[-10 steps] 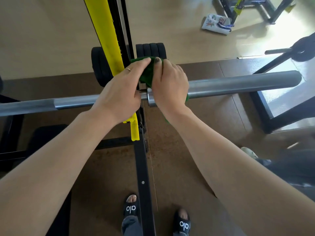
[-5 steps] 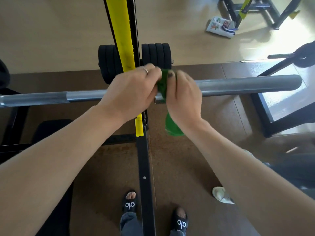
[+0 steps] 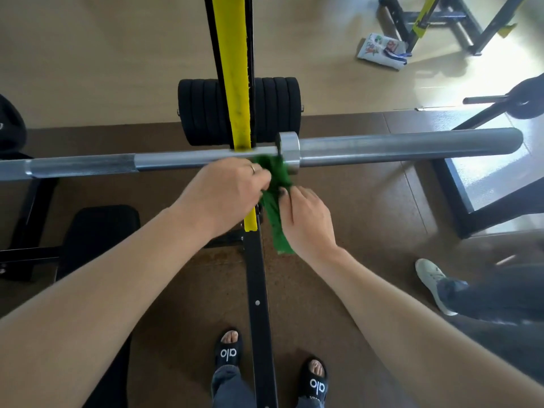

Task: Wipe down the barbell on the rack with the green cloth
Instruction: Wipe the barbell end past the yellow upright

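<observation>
Head view, looking down: the barbell (image 3: 206, 161) lies across the rack, its knurled shaft running off the left edge and its thick sleeve ending free at the right. The green cloth (image 3: 275, 198) hangs just in front of the bar beside the collar (image 3: 288, 153), its upper end bunched at the shaft's underside, its lower end trailing toward the floor. The left hand (image 3: 226, 189) has its fingers curled, pinching the cloth's upper part just below the bar; a ring shows on one finger. The right hand (image 3: 306, 219) grips the cloth lower down, fingertips closed on the fabric. A yellow-padded upright (image 3: 234, 69) of the rack crosses behind the bar, touching it just left of the cloth, with stacked black weight plates (image 3: 276, 107) behind. The black base rail (image 3: 259, 290) runs between the person's sandalled feet. Brown rubber matting (image 3: 368, 216) lies under the rack, tan flooring beyond. Another person's pale shoe (image 3: 431, 281) stands at the right, well apart from the bar.
</observation>
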Demonstrator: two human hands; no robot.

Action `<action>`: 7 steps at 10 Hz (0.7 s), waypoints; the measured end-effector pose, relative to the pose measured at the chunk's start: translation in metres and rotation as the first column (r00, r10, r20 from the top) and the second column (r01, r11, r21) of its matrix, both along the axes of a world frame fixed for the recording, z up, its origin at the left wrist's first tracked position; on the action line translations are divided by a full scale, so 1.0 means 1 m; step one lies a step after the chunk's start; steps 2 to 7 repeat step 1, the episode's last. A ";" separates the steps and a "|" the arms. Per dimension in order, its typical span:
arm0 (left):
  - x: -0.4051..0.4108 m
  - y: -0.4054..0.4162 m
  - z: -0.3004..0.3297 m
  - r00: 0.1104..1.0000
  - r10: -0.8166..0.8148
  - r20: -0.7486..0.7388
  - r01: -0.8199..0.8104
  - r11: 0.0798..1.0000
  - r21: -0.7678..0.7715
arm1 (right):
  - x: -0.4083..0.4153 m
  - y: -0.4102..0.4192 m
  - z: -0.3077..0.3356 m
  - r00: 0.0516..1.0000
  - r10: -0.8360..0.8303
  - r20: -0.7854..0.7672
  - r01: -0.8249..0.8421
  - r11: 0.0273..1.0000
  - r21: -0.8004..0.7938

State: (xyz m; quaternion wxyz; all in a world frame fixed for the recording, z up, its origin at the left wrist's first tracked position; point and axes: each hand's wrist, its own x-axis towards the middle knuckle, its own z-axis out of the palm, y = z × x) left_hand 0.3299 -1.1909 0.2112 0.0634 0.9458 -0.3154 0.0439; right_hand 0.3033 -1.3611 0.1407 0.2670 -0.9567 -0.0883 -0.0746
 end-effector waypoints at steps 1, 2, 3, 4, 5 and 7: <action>-0.015 -0.003 -0.011 0.999 -0.020 0.029 0.021 0.999 -0.050 | -0.010 -0.002 -0.003 0.969 -0.110 -0.220 0.154 0.969 0.192; -0.015 -0.003 -0.011 0.999 -0.020 0.029 0.021 0.999 -0.050 | -0.010 -0.002 -0.003 0.969 -0.110 -0.220 0.154 0.969 0.192; -0.015 -0.003 -0.011 0.999 -0.020 0.029 0.021 0.999 -0.050 | -0.010 -0.002 -0.003 0.969 -0.110 -0.220 0.154 0.969 0.192; -0.015 -0.003 -0.011 0.999 -0.020 0.029 0.021 0.999 -0.050 | -0.010 -0.002 -0.003 0.969 -0.110 -0.220 0.154 0.969 0.192; -0.015 -0.003 -0.011 0.999 -0.020 0.029 0.021 0.999 -0.050 | -0.010 -0.002 -0.003 0.969 -0.110 -0.220 0.154 0.969 0.192; -0.015 -0.003 -0.011 0.999 -0.020 0.029 0.021 0.999 -0.050 | -0.010 -0.002 -0.003 0.969 -0.110 -0.220 0.154 0.969 0.192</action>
